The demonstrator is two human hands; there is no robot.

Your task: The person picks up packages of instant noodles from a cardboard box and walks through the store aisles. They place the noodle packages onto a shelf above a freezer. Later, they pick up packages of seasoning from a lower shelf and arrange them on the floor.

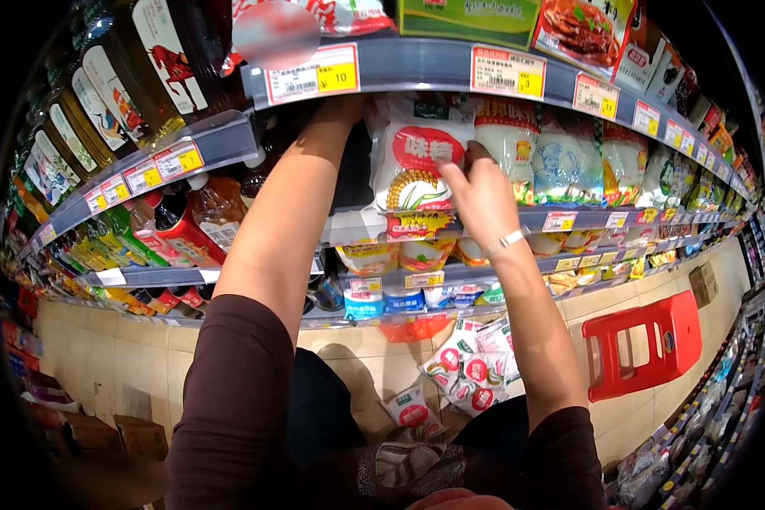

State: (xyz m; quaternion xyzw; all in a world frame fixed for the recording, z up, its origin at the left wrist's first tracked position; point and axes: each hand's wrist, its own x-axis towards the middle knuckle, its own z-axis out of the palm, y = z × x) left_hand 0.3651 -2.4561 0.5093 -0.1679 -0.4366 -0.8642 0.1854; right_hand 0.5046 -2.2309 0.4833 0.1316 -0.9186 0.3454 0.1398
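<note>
A white plastic seasoning bag (414,156) with a red oval and a printed corn cob stands upright at the front of the shelf. My right hand (484,191) grips its right edge, thumb on the front face; a pale band circles that wrist. To the left of the bag, my left hand (345,107) reaches deep under the upper shelf, and its fingers are hidden there. A dark gap (352,169) shows between my left forearm and the bag. On the floor below lie several similar white bags (475,370), with one loose bag (414,413) nearer my legs.
Transparent seasoning bags (567,159) fill the shelf to the right. The upper shelf edge (414,70), with price tags, overhangs both hands. Bottles (220,207) line the left shelves. A red plastic stool (650,347) rests on the floor at right; cardboard boxes (140,435) sit at lower left.
</note>
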